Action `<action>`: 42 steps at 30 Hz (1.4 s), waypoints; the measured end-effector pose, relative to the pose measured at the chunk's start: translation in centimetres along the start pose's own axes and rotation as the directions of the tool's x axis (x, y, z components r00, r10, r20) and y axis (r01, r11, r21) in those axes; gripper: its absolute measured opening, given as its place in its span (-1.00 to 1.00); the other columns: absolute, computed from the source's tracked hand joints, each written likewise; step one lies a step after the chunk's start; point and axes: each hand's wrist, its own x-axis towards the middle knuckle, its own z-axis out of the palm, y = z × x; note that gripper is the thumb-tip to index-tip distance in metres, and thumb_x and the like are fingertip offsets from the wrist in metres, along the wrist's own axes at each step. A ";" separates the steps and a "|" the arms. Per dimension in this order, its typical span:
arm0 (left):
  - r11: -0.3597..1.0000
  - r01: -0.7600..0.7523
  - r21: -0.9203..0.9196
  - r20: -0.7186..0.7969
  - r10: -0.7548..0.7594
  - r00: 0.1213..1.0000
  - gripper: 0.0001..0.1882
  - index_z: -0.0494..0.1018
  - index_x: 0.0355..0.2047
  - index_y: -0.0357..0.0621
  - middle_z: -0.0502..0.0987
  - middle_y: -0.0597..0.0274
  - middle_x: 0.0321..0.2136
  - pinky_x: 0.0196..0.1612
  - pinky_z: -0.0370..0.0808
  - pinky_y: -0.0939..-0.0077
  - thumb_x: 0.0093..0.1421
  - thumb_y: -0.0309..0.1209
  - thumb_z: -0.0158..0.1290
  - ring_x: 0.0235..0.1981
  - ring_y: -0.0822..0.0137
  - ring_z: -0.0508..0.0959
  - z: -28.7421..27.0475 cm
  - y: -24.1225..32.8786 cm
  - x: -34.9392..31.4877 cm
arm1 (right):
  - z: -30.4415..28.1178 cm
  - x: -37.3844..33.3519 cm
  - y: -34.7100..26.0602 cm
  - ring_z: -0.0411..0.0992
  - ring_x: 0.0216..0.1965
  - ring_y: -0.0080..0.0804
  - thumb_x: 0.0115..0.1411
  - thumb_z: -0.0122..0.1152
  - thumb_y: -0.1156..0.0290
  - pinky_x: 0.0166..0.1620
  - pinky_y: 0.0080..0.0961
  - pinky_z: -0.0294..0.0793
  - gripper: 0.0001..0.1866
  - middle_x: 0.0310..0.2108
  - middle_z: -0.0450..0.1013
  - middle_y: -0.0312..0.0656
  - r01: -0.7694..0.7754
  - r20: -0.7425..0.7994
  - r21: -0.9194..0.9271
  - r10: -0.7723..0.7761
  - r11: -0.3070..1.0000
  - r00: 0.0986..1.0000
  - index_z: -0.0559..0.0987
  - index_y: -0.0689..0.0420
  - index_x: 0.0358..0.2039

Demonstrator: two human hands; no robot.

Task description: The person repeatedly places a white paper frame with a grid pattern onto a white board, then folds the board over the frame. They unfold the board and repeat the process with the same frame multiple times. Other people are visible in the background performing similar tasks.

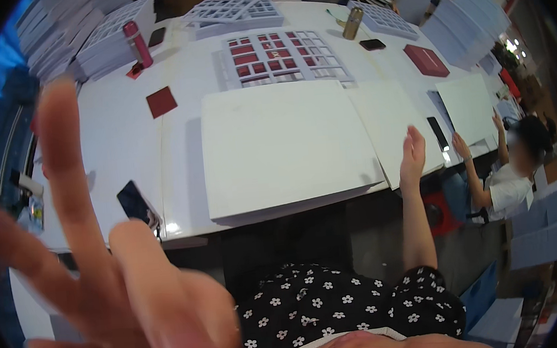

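Two hands are what I see: my left hand point(124, 300) is raised close to the camera, blurred, fingers point(57, 147) spread, holding nothing. My right hand point(413, 155) rests open, fingers together, on a white sheet point(390, 121) beside the large white board point(276, 144) on the bench point(117, 142). Farther off lies a white grid tray point(281, 58).

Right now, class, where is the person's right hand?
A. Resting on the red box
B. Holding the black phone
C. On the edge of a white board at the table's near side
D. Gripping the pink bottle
C: the right hand lies open on the edge of a white board, beside the big white board; the pink bottle, black phone and red box are all untouched.
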 end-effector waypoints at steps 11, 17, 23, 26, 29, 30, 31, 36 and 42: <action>0.339 0.740 0.580 -0.812 0.169 0.559 -0.55 0.17 0.23 -0.27 0.32 0.02 0.19 -0.19 0.43 0.51 0.43 -0.29 -0.15 -0.08 0.30 0.49 -21.9 -6.8 -18.3 | 17.6 16.6 -2.9 0.38 0.09 -0.05 0.11 0.32 0.40 0.12 -0.16 0.34 -0.48 0.03 0.45 -0.05 0.574 0.488 -0.332 -0.385 0.748 0.784 0.46 0.04 0.12; 0.249 0.798 0.549 -0.835 0.113 0.539 -0.58 0.20 0.21 -0.23 0.46 0.19 -0.28 -0.15 0.40 0.60 0.38 -0.46 -0.08 -0.24 0.42 0.48 -25.5 -9.1 -26.7 | 24.8 22.0 1.4 0.38 0.11 -0.09 0.00 0.43 0.42 0.07 -0.19 0.36 -0.11 0.05 0.45 -0.07 0.660 0.797 -0.515 0.023 0.548 0.603 0.23 -0.17 0.34; 0.130 0.827 0.547 -0.836 0.131 0.532 -0.55 0.19 0.23 -0.24 0.45 0.15 -0.23 -0.19 0.38 0.61 0.35 -0.49 -0.06 -0.25 0.42 0.47 -23.9 -9.9 -25.2 | 29.3 22.7 3.0 0.41 0.11 -0.12 -0.13 0.49 0.45 0.11 -0.10 0.31 0.13 0.05 0.46 -0.12 0.788 0.848 -0.526 0.263 0.320 0.460 0.07 -0.37 0.41; 0.067 0.807 0.586 -0.806 0.153 0.572 -0.56 0.19 0.22 -0.22 0.46 0.19 -0.27 -0.25 0.37 0.63 0.35 -0.49 -0.05 -0.34 0.51 0.43 -24.6 -9.8 -26.2 | 30.6 23.3 3.9 0.44 0.04 0.01 -0.12 0.43 0.53 0.05 -0.06 0.34 0.14 -0.02 0.47 -0.05 0.805 0.863 -0.484 0.343 0.343 0.372 0.04 -0.35 0.42; 0.059 0.812 0.581 -0.810 0.144 0.569 -0.54 0.19 0.23 -0.22 0.44 0.20 -0.25 -0.28 0.37 0.63 0.34 -0.50 -0.04 -0.36 0.51 0.42 -24.3 -10.1 -25.6 | 31.4 23.1 6.0 0.48 -0.01 0.02 -0.15 0.45 0.52 0.07 -0.08 0.34 0.12 -0.03 0.47 -0.01 0.812 0.857 -0.492 0.339 0.315 0.388 0.10 -0.37 0.39; 0.052 0.818 0.572 -0.816 0.136 0.562 -0.53 0.18 0.24 -0.24 0.43 0.17 -0.20 -0.26 0.37 0.63 0.34 -0.49 -0.03 -0.31 0.49 0.43 -24.3 -10.1 -25.6 | 31.6 23.1 6.0 0.46 0.02 0.02 -0.16 0.46 0.50 0.09 -0.07 0.33 0.10 -0.02 0.47 -0.01 0.810 0.861 -0.488 0.329 0.325 0.387 0.13 -0.37 0.37; 0.045 0.825 0.564 -0.822 0.127 0.555 -0.51 0.17 0.24 -0.26 0.41 0.14 -0.15 -0.25 0.37 0.62 0.33 -0.49 -0.03 -0.26 0.46 0.44 -24.2 -10.1 -25.6 | 31.7 23.0 6.1 0.44 0.04 0.02 -0.17 0.48 0.48 0.11 -0.06 0.32 0.08 -0.02 0.46 0.00 0.808 0.865 -0.485 0.320 0.334 0.387 0.16 -0.36 0.35; -0.003 0.821 0.571 -0.815 0.123 0.567 -0.49 0.16 0.25 -0.30 0.33 0.10 0.07 -0.21 0.40 0.61 0.32 -0.48 -0.01 -0.17 0.41 0.44 -25.1 -9.9 -26.7 | 30.7 22.6 2.0 0.35 0.13 0.03 -0.27 0.53 0.38 0.15 -0.04 0.25 0.01 -0.02 0.45 0.01 0.771 0.859 -0.508 0.152 0.385 0.490 0.27 -0.23 0.27; 0.027 0.798 0.603 -0.794 0.126 0.595 -0.51 0.19 0.22 -0.31 0.28 0.08 0.17 -0.22 0.43 0.60 0.31 -0.50 -0.03 -0.14 0.39 0.44 -26.4 -10.1 -27.7 | 26.7 21.9 -4.5 0.35 0.10 0.00 -0.35 0.54 0.27 0.15 -0.08 0.23 0.03 -0.02 0.44 0.03 0.768 0.804 -0.508 -0.105 0.390 0.585 0.31 -0.16 0.25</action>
